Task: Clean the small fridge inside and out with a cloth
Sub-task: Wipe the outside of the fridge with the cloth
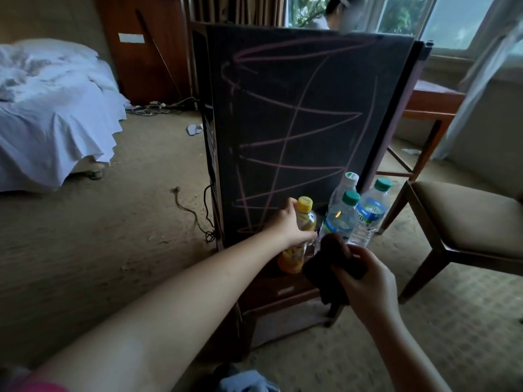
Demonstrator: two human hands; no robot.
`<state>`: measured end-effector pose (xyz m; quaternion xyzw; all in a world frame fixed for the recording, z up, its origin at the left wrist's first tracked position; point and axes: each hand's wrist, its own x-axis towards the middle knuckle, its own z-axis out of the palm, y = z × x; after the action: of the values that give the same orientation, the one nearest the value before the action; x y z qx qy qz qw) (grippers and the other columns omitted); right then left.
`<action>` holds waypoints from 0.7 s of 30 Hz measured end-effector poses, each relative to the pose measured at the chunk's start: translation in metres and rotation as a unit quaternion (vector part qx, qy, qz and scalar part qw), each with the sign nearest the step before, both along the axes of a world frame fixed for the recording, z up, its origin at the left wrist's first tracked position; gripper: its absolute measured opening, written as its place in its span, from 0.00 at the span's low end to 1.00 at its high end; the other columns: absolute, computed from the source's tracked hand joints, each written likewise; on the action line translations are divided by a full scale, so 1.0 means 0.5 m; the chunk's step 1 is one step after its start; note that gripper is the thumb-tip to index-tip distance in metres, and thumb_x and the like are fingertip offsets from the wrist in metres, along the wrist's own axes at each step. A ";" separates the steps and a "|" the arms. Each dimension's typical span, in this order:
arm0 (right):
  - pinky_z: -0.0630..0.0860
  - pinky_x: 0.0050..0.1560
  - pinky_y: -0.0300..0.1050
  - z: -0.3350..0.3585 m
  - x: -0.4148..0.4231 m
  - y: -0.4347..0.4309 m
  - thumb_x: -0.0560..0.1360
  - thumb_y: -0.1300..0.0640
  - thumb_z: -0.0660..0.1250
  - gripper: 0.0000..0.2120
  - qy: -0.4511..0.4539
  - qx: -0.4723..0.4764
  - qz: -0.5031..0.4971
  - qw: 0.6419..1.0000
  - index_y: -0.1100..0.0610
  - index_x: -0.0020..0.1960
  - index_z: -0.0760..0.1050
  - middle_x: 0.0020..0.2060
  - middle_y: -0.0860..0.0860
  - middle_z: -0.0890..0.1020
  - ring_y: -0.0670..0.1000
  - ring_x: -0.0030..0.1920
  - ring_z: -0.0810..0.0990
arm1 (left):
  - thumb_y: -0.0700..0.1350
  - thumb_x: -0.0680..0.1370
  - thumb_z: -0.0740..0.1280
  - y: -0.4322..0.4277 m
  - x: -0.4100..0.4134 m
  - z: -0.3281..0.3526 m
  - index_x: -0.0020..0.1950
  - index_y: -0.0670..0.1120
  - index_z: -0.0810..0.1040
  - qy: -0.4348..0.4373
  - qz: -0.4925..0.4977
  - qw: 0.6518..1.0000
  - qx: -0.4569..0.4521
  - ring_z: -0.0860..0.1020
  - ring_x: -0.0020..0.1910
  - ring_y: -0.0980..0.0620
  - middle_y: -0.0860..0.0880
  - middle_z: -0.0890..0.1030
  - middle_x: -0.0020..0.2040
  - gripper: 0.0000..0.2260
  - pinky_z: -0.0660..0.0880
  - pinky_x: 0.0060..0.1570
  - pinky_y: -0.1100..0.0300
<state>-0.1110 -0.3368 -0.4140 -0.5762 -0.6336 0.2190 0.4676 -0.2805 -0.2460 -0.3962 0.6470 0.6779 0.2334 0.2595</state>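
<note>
The small black fridge (305, 114) stands in front of me inside a wooden frame, its dark face covered in pink scribble lines. My left hand (288, 224) grips a yellow-capped bottle of orange drink (304, 219) at the fridge's foot. My right hand (365, 281) holds a bunched dark brown cloth (334, 261) just in front of the bottles. Three clear water bottles (353, 216), two with green caps and one with a white cap, stand together to the right of the orange bottle.
A wooden chair with a beige seat (464, 222) is close on the right. A bed with white sheets (53, 108) is at the left. A black cord (192, 213) trails over the carpet. Another person (336, 12) is behind the fridge by the window.
</note>
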 end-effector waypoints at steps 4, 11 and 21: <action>0.70 0.37 0.27 0.022 -0.011 0.020 0.66 0.61 0.77 0.16 -0.007 0.009 -0.013 1.000 0.46 0.48 0.80 0.36 0.40 0.81 0.37 0.38 0.79 | 0.52 0.68 0.75 -0.008 0.005 -0.004 0.62 0.47 0.65 -0.012 0.027 0.998 0.054 0.76 0.56 0.44 0.46 0.76 0.57 0.29 0.73 0.51 0.55; 0.73 0.42 0.35 0.055 -0.046 0.057 0.68 0.61 0.76 0.18 -0.021 0.006 -0.025 0.999 0.51 0.56 0.79 0.40 0.40 0.79 0.44 0.43 0.79 | 0.59 0.71 0.72 -0.050 -0.095 0.048 0.66 0.53 0.60 -0.010 -0.015 0.992 0.122 0.79 0.53 0.48 0.50 0.78 0.55 0.31 0.78 0.51 0.52; 0.74 0.41 0.41 0.251 -0.157 0.180 0.72 0.51 0.73 0.14 -0.051 0.107 -0.060 0.991 0.50 0.57 0.78 0.45 0.49 0.82 0.50 0.46 0.80 | 0.62 0.64 0.72 -0.109 -0.300 0.220 0.59 0.62 0.65 -0.171 -0.050 0.952 0.250 0.80 0.46 0.62 0.59 0.79 0.48 0.27 0.80 0.43 0.61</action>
<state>-0.1894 -0.2469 -0.2886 -0.5705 -0.6403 0.0918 0.5062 -0.4308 -0.3006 -0.2863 0.6746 0.5101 0.4893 0.2130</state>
